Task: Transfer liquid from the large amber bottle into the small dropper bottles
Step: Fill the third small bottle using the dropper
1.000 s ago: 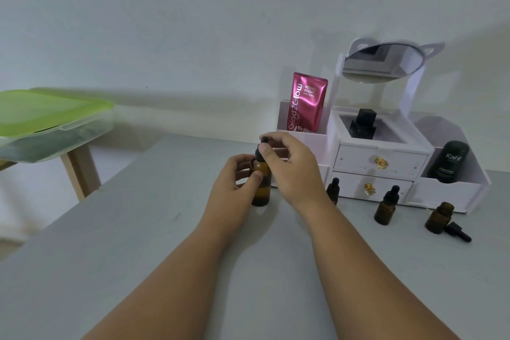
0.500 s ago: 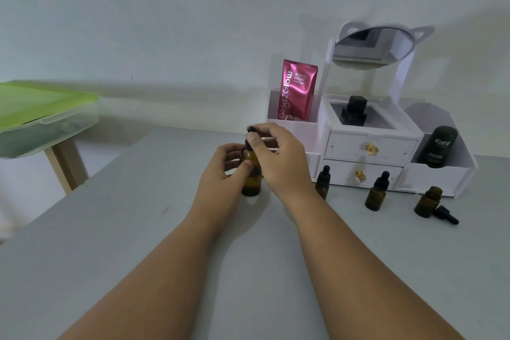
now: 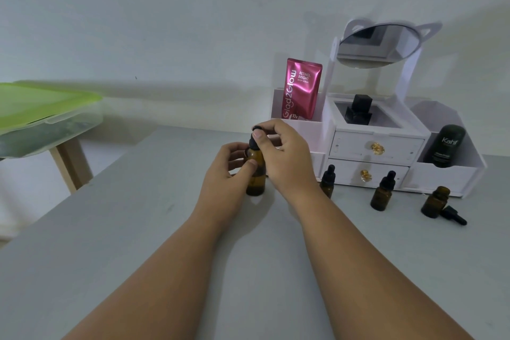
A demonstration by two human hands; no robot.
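The large amber bottle [image 3: 256,174] stands upright on the grey table, just left of the white organizer. My left hand [image 3: 226,171] grips its body from the left. My right hand [image 3: 287,157] pinches its black dropper cap [image 3: 255,135] between thumb and fingers at the top. Two capped small dropper bottles [image 3: 327,181] [image 3: 383,192] stand in front of the organizer's drawers. A third small amber bottle [image 3: 435,201] stands open further right, with its black dropper cap [image 3: 454,216] lying beside it on the table.
A white organizer [image 3: 375,146] with two drawers and a tilted mirror [image 3: 378,44] stands against the wall; it holds a pink pouch [image 3: 300,88], a black bottle and a dark Kahf tube [image 3: 445,149]. A green-lidded plastic box [image 3: 41,116] rests on a wooden stand at left.
Both hands stay on the large bottle; the right hand's fingers have shifted on the dropper cap. The view has shifted a little, so everything sits slightly lower and left than a second ago.
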